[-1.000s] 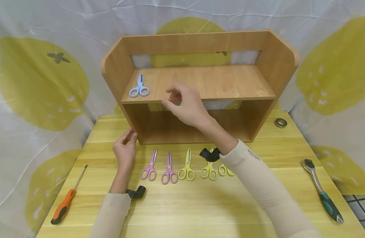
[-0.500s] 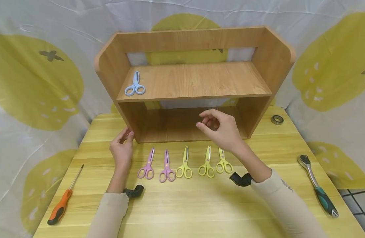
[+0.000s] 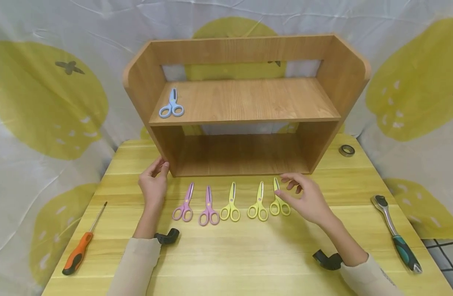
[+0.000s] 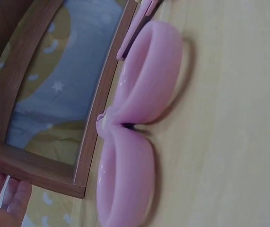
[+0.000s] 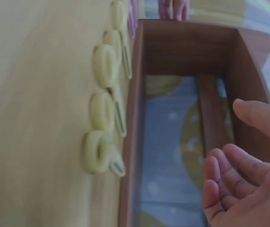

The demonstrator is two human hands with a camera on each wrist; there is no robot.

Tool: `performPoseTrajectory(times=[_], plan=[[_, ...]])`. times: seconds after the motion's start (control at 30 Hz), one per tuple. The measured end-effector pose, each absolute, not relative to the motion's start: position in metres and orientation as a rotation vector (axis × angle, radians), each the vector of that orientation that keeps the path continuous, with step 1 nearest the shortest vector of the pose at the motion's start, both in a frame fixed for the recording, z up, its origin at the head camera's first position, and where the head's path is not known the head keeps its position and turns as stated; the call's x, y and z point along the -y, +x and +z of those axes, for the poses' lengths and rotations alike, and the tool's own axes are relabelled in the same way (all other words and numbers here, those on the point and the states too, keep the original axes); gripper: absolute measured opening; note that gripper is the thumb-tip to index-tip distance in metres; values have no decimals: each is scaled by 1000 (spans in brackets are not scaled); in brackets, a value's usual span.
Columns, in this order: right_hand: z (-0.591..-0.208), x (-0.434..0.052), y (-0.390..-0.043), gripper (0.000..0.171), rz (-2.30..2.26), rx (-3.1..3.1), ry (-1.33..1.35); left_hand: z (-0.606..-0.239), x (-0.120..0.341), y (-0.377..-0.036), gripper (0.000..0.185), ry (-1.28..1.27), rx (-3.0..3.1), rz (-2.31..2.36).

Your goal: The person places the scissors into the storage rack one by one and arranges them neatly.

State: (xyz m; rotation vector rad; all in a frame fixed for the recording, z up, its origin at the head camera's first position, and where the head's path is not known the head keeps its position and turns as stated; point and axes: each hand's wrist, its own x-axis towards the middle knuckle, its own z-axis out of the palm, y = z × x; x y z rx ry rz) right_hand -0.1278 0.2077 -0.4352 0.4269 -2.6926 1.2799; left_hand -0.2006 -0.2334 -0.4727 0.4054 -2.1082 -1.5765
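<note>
My left hand (image 3: 153, 185) touches the lower left side of a wooden desk shelf (image 3: 244, 100); in the left wrist view its fingers (image 4: 17, 201) lie against the outer side panel. My right hand (image 3: 306, 198) hovers just right of the rightmost yellow scissors (image 3: 279, 200), fingers loosely bent, holding nothing. Two more yellow scissors, the middle one (image 3: 258, 202) and the left one (image 3: 231, 203), lie in the same row. Left of them are two pink scissors (image 3: 209, 207) (image 4: 142, 85). Blue scissors (image 3: 172, 104) lie at the left end of the upper shelf board.
A screwdriver (image 3: 80, 248) with an orange handle lies on the left of the wooden table (image 3: 226, 259). At the right are a ratchet wrench (image 3: 398, 236) and a roll of tape (image 3: 346, 150). A lemon-print curtain (image 3: 52, 98) hangs behind the shelf.
From beside the upper shelf board, my right hand has come down and to the right, to the rightmost yellow scissors. My left hand stays at the shelf's side.
</note>
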Motion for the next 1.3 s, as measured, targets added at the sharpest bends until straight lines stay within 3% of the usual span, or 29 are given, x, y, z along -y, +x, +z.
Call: performPoseTrajectory(times=[0.47,0.9,1.3], plan=[[-471,-239,-113,59,1250,2828,331,-464,234,-203,39,368,2014,-1763],[-496,-237,-103,68,1277,2924,369,-470,233,-199,39,386,1979,-1864],[-507,-228,-105,64,1117,2937,399,-468,232,-196,39,388,2007,-1853]])
